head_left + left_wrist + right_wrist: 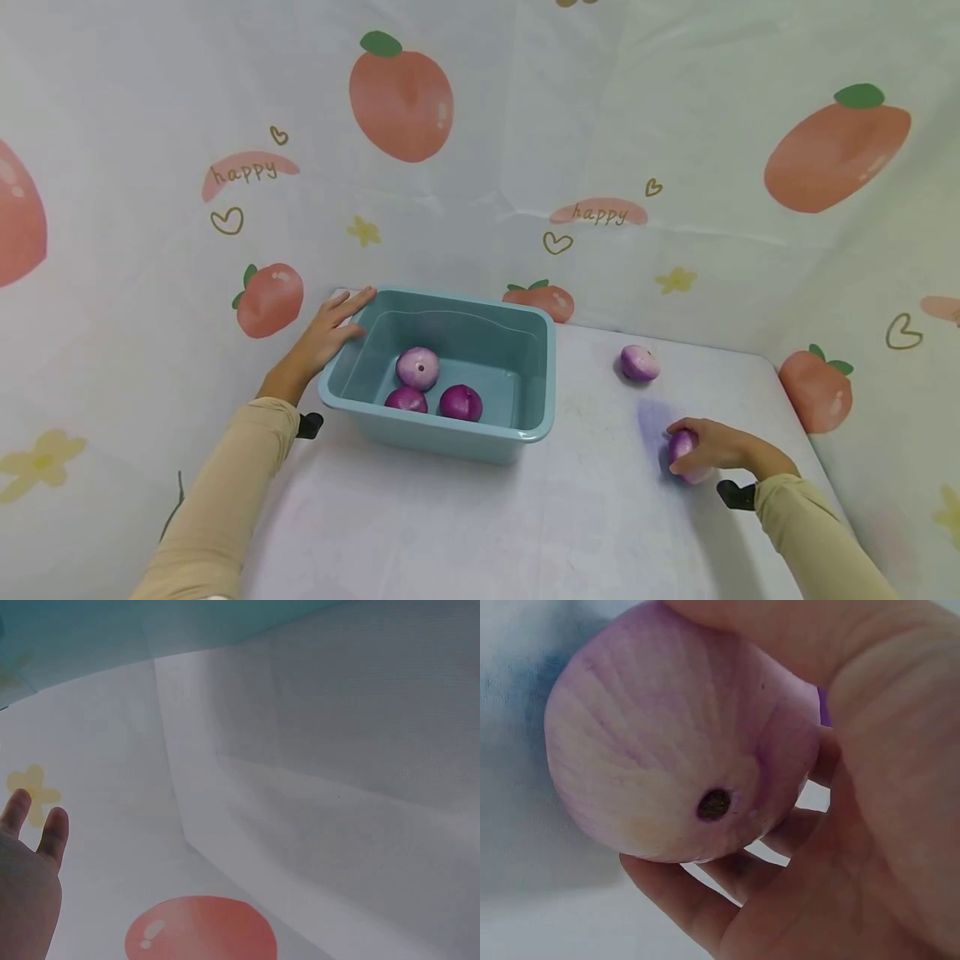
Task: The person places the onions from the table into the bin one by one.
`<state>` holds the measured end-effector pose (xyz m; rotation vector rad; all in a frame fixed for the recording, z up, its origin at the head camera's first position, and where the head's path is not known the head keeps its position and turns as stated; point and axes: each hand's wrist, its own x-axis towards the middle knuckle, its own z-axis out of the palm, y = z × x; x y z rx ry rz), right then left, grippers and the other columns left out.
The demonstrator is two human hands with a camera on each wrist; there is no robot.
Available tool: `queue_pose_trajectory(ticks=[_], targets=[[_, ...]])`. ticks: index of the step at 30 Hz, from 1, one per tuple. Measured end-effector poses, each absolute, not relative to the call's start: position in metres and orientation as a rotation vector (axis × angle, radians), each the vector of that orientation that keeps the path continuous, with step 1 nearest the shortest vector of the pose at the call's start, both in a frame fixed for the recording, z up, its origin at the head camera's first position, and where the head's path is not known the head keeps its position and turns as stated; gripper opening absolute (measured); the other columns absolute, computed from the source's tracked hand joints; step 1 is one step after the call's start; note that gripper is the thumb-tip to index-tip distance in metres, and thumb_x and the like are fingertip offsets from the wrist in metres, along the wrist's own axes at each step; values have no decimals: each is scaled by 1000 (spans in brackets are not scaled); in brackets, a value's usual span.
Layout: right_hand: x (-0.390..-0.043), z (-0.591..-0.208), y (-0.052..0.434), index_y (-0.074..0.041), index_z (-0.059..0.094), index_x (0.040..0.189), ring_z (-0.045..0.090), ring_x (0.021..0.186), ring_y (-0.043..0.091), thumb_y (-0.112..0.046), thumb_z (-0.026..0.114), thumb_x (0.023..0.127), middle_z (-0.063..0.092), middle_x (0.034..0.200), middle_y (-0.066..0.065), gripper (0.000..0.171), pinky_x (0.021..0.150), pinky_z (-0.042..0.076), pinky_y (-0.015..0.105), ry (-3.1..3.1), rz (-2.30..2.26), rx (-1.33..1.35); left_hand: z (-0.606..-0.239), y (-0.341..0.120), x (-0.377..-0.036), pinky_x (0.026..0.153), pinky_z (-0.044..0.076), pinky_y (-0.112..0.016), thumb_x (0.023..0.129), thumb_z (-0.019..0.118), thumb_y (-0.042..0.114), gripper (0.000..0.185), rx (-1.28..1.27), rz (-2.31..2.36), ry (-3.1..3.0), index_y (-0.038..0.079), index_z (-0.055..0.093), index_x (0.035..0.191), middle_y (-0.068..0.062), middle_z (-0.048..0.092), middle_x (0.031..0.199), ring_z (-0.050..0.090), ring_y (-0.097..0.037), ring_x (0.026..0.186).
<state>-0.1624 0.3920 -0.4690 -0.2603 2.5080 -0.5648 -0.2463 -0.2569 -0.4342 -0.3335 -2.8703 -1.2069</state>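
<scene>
- Where the head camera looks down on the white table, the right hand curls its fingers round a purple onion that sits near the table's right edge, toward the front.
- A second loose onion lies on the table farther back, apart from the held one, between the right hand and the blue tub.
- The tub stands near the table's back left corner and holds three onions: a pale one behind, two darker ones in front, close together.
- The left hand rests with straight fingers against the tub's left rim, holding nothing.
- A printed cloth with peaches and the word "happy" hangs behind and beside the table.
- In the left wrist view, only two fingertips and part of the palm show at the lower left, straight and relaxed, over white cloth with a yellow flower and a red fruit print.
- In the right wrist view, the onion fills the frame, its dark root spot facing the camera; the fingers wrap under it and the thumb side covers it from above.
</scene>
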Motion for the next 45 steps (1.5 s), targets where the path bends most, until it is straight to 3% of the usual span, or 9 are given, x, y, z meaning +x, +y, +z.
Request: queue_pose_trajectory(ticks=[7, 14, 19, 25, 32, 39, 45], targets=[[-165, -467, 388, -5, 58, 130, 60, 110, 37, -34, 79, 84, 61, 123, 22, 58, 92, 54, 57, 2500, -599, -280, -435, -257, -244, 116, 14, -81, 98, 50, 23, 67, -312, -1220, -2881, 36, 29, 161, -8, 23, 172, 6, -41, 160], [-175, -456, 373, -4, 56, 130, 61, 108, 29, -33, 78, 83, 65, 120, 17, 60, 85, 54, 37, 2627, -752, -376, -435, -257, -243, 116, 14, -81, 98, 50, 23, 68, -299, -1207, -2895, 36, 28, 161, -8, 22, 172, 6, -41, 160], [-183, -430, 355, -11, 54, 136, 62, 103, 26, -42, 79, 83, 66, 121, 17, 66, 80, 52, 33, 2754, -794, -388, -435, -258, -244, 116, 14, -81, 98, 50, 23, 68, -290, -1215, -2900, 37, 28, 161, -6, 21, 172, 5, -40, 160], [-190, -388, 328, -15, 50, 141, 62, 110, 32, -32, 80, 86, 60, 133, 18, 65, 82, 55, 33, 2805, -932, -529, -435, -258, -245, 116, 15, -81, 98, 50, 23, 68, -294, -1217, -2895, 38, 28, 161, -7, 21, 172, 6, -40, 160], [-196, -350, 290, -21, 53, 141, 60, 106, 22, -28, 78, 89, 59, 135, 8, 58, 83, 53, 19, 2829, -1094, -632, -435, -258, -244, 115, 15, -81, 98, 50, 24, 68, -287, -1223, -2899, 39, 28, 161, -7, 19, 173, 5, -40, 160], [-210, -334, 246, -18, 52, 143, 66, 108, 19, -16, 74, 93, 57, 138, 5, 55, 89, 56, 19, 2639, -1401, -804, -435, -257, -243, 115, 15, -81, 98, 50, 24, 68, -287, -1234, -2894, 38, 28, 161, -6, 19, 173, 5, -40, 160], [-220, -327, 201, -34, 52, 144, 58, 118, 19, -24, 79, 88, 55, 143, -7, 63, 95, 55, 33, 2558, -1345, -925, -433, -256, -244, 116, 14, -81, 98, 51, 24, 68, -289, -1240, -2893, 39, 28, 160, -5, 19, 173, 5, -39, 160]])
